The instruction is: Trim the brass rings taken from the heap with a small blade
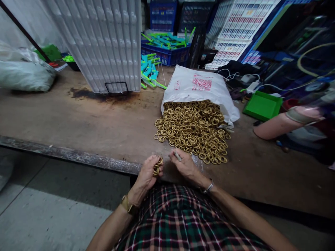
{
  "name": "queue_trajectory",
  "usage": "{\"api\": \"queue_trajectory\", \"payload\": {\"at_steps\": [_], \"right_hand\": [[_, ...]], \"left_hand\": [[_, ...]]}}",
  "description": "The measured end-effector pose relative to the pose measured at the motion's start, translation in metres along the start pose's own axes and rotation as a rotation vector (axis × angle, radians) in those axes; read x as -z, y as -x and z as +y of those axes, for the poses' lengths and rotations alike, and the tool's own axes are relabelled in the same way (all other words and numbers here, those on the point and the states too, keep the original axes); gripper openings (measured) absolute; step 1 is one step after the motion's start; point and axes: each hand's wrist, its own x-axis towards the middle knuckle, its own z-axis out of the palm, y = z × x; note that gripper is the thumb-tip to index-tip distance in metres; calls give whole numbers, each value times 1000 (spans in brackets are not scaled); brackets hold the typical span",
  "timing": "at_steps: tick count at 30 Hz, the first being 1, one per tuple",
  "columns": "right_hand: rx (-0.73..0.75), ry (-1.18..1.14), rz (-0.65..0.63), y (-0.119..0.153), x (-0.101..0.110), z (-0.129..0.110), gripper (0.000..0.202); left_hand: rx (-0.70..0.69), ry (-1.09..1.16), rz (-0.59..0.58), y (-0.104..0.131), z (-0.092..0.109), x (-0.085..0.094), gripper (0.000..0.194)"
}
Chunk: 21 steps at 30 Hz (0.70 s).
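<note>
Several brass-coloured rings (156, 170) are gripped in my left hand (148, 174), which is at the table's front edge with its fingers curled round them. To its right, my right hand (185, 165) is closed on a small pale tool (177, 156), which I cannot identify. The two hands are apart. Just beyond the right hand, a large heap of the same rings (195, 129) spills from the open mouth of a white sack (183, 80) lying on its side on the brown table (112, 125).
A tall ribbed translucent panel (104, 45) stands at the back left. Behind the sack are blue crates (170, 55) with teal and green parts (167, 40). On the right are a green tray (262, 106), a pink bottle (285, 122) and white cables. A plastic bag (26, 73) lies far left.
</note>
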Motion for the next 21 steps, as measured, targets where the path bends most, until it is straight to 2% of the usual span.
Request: {"api": "queue_trajectory", "payload": {"at_steps": [3,6,10,13,15,17,19,21], "right_hand": [[-77,-45,127,4,16,15,23],[-154,-56,301,14,32,33,18],[-234,-39,493,30,46,54,18],[-257,-19,553,41,47,65,19],[-257,5,569,47,46,71,19],[-252,19,577,53,43,75,19],[-250,21,584,56,41,78,20],[-252,20,584,58,39,81,20]], "left_hand": [[-4,-35,-8,19,11,19,26],[51,-120,18,43,12,48,23],[205,-199,103,67,-14,87,25],[339,-183,153,66,-35,103,25],[385,-217,133,55,-44,105,24],[387,-354,84,36,-51,101,23],[410,-533,27,14,-61,90,24],[407,-621,-24,-4,-73,76,18]]}}
